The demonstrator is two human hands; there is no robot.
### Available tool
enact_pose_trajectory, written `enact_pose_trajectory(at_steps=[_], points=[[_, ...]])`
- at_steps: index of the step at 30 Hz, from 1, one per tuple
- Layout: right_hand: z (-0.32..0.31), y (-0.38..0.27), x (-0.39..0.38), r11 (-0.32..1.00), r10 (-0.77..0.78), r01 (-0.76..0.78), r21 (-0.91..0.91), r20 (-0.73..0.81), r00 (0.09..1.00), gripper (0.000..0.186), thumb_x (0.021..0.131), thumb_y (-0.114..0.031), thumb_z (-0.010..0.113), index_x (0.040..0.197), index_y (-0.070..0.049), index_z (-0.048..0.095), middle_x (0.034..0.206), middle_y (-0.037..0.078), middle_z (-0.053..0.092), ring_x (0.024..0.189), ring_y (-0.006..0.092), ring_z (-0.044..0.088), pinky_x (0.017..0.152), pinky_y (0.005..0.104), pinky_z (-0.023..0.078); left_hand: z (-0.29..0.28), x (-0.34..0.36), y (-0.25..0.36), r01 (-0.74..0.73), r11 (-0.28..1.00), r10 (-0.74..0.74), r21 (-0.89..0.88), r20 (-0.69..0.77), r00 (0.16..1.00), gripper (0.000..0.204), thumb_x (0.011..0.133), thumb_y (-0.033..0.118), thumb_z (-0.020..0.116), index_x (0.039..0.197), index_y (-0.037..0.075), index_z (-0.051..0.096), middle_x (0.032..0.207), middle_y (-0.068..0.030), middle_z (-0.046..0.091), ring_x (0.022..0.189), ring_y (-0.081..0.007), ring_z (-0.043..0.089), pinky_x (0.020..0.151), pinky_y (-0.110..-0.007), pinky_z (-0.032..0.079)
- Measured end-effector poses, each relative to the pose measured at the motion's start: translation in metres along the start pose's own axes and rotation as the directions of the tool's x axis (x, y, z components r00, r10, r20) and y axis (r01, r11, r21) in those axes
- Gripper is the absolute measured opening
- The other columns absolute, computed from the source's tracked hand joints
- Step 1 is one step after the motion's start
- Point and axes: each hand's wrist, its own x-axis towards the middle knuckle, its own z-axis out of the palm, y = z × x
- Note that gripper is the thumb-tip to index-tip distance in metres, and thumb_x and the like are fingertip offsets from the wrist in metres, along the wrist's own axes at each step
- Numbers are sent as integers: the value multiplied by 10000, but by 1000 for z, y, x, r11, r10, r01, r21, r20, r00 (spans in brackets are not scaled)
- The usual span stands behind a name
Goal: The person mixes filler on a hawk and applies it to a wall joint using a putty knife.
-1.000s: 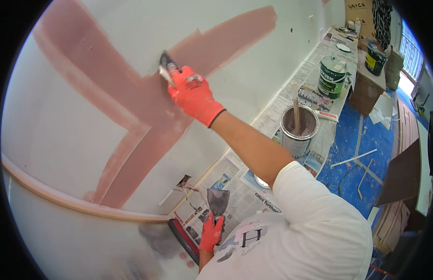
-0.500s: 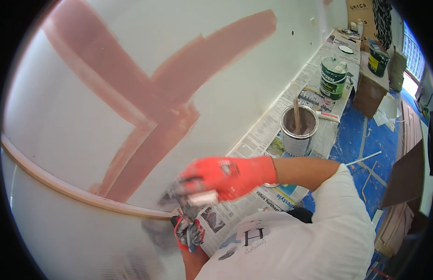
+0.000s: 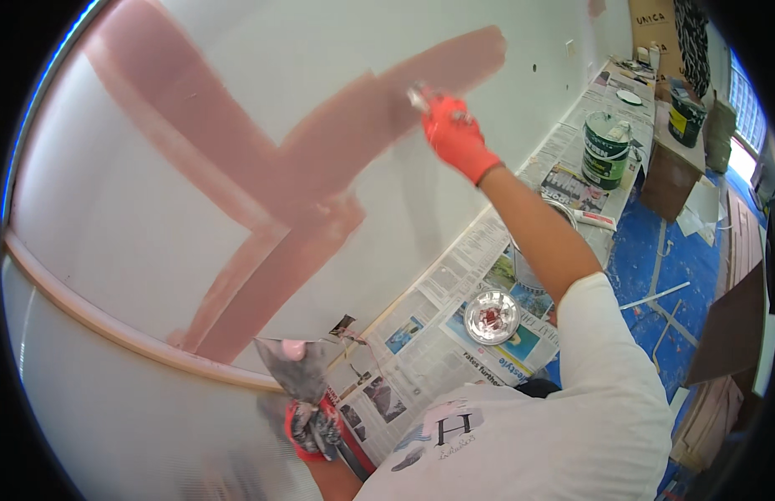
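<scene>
My left hand (image 3: 316, 430), in a red glove smeared grey, is closed around a wide putty knife (image 3: 291, 376). Its broad metal blade points up and carries a dab of pink filler (image 3: 294, 350). My right hand (image 3: 457, 134), red-gloved, reaches up to the wall with closed fingers on a second putty knife (image 3: 417, 97). Only a short pale part of that tool shows, slightly blurred, against the upper right band of pink filler (image 3: 387, 104). The pink bands cross the white wall (image 3: 379, 200) in a branching shape.
Newspaper (image 3: 438, 326) covers the ledge along the wall. On it stand an open tin lid with reddish residue (image 3: 492, 317), a tin (image 3: 534, 271) partly behind my forearm and a green paint bucket (image 3: 606, 154). Blue sheeting (image 3: 646, 250) covers the floor. A wooden rail (image 3: 137, 334) edges the wall.
My right hand has swung up and right from beside the left-hand knife to the wall. The wide blade and the tin lid are now uncovered; the tin is partly hidden by my forearm.
</scene>
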Motion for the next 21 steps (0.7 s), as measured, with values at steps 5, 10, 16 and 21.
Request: enact_pose_trajectory(at_steps=[5,10,16,21], points=[[27,-16,60,-518,50,-668,534,799,600,487,943,-366,595,1326,-67,568,1094,170,588,953,326,616,821,409,525,-54,-15,-22,199,979,-198,30,-25,980,176,946,219,531,826,91,511,593,-94,506,382,-251,456,349,-364,403],[-68,-35,67,-233,117,-580,781,614,780,542,956,-429,567,1413,-147,496,1210,172,540,1056,338,599,875,448,496,-78,-9,-43,226,973,-218,50,-135,967,217,934,237,550,792,81,501,590,-102,499,401,-261,472,358,-370,401],[-174,-26,77,-314,54,-407,858,444,894,585,905,-329,665,1414,-102,487,1217,196,520,1082,371,583,882,454,515,-70,-11,-40,283,958,-281,35,-57,958,189,917,227,588,911,44,543,646,-128,555,449,-257,526,422,-389,452],[-202,-38,64,-275,67,-213,938,239,969,609,850,-268,726,1391,-97,506,1246,194,511,1128,370,549,873,465,524,-81,-17,-45,338,940,-333,57,-80,940,221,939,250,559,832,59,529,625,-126,533,416,-253,496,402,-383,439]])
